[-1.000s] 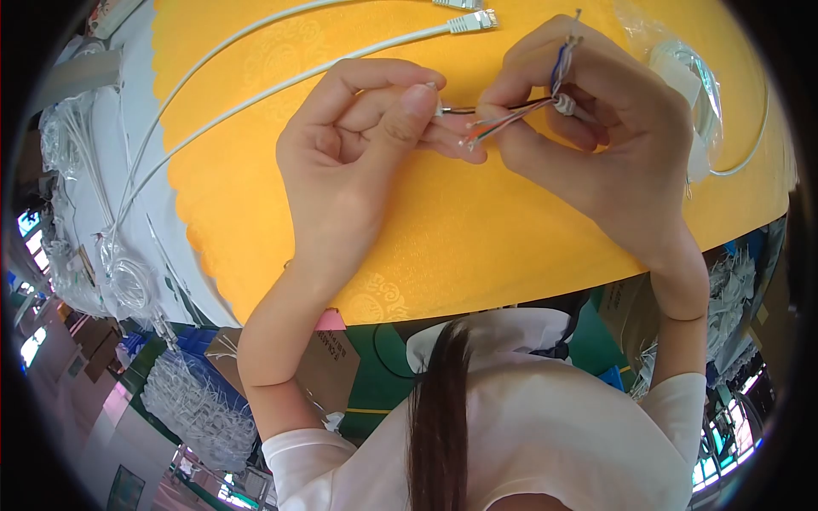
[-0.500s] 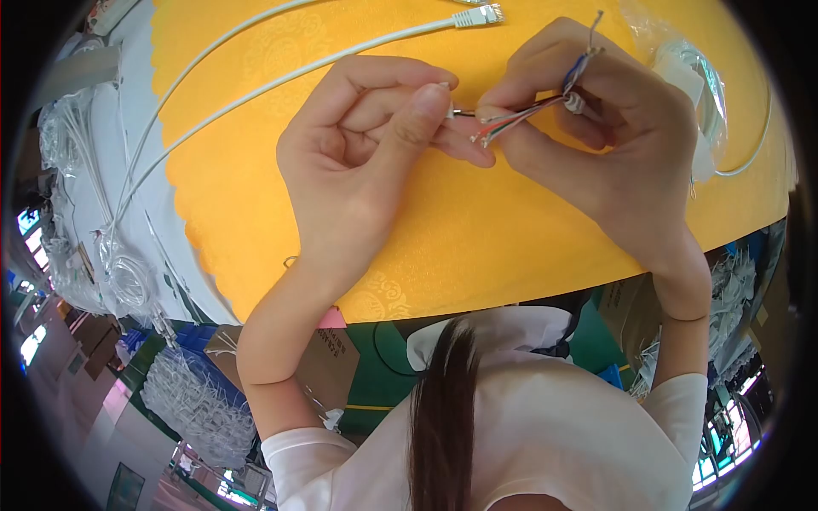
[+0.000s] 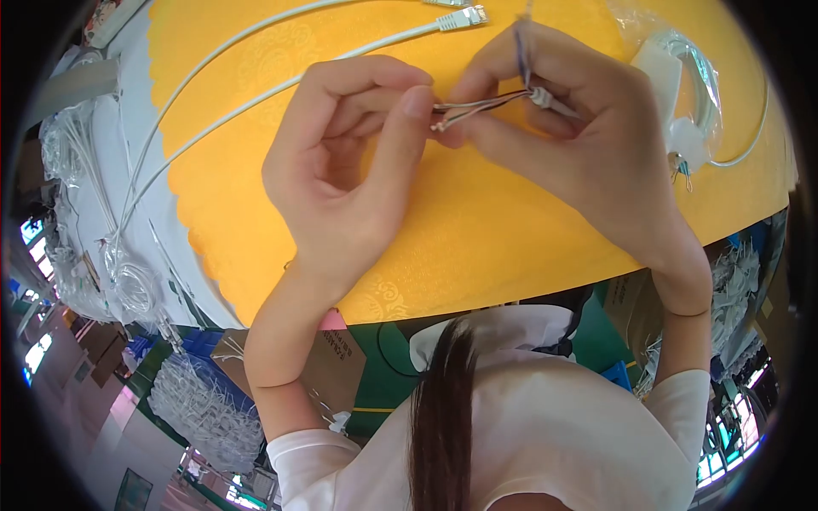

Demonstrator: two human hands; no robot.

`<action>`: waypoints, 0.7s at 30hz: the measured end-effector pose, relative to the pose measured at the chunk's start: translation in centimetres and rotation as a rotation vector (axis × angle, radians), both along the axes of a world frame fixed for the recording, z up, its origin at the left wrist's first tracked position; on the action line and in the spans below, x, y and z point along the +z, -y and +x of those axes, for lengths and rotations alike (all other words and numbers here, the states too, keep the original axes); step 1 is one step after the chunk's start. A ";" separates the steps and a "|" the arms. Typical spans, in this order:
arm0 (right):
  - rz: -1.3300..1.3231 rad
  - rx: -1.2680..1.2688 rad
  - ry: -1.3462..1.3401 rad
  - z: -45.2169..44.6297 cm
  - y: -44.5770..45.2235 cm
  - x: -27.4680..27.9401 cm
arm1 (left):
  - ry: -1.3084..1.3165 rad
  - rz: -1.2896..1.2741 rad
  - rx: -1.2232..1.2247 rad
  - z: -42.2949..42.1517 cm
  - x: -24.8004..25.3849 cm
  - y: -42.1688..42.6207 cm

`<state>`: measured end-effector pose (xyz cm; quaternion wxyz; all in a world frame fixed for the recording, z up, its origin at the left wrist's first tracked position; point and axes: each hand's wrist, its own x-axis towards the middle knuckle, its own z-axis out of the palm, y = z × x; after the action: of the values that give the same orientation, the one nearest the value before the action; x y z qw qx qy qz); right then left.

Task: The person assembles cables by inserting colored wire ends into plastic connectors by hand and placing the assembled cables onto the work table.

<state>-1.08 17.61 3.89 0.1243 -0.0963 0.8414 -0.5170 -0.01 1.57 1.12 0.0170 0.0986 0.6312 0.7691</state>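
My left hand [image 3: 358, 162] is closed in a pinch, thumb against fingertips. A small white connector showed between those fingers a moment earlier; it is now hidden behind them. Thin coloured wires [image 3: 487, 104] stretch from my right fingers to the left fingertips, some with bare or tinned ends. My right hand [image 3: 571, 128] is closed around these wires, with thumb and index finger pinching them close to the left hand. A white cable end [image 3: 540, 97] rests across its fingers, and a bluish wire [image 3: 522, 51] sticks up from it, blurred.
A yellow cloth [image 3: 494, 238] covers the table. Behind my hands lies a grey-white network cable with a clear plug [image 3: 463, 18]. At right is a bagged cable coil [image 3: 697, 94]. Bagged cables [image 3: 128, 272] lie at left, and a cardboard box [image 3: 328, 370] stands below the table edge.
Both hands have shifted slightly left and closer together. The white connector has gone out of sight behind the left fingers, and the bundle of wires has turned in my right hand.
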 end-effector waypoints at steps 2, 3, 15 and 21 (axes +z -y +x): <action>-0.089 -0.040 -0.049 0.1 0.6 -0.5 | -0.111 -0.300 0.071 -0.1 0.6 0.1; -0.090 -0.044 -0.049 0.1 0.9 -0.1 | -0.148 -0.401 0.095 -0.1 1.1 -0.1; 0.045 0.090 -0.208 0.3 -0.1 -1.5 | -0.096 -0.589 -0.378 -1.9 1.3 2.2; 0.030 0.077 -0.205 0.5 -0.1 -2.0 | -0.210 -0.584 -0.459 -2.5 1.8 2.3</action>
<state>-0.55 17.71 1.89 0.0588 -0.1789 0.8531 -0.4866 -2.54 -0.77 2.87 0.1513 0.3066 0.7834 0.5191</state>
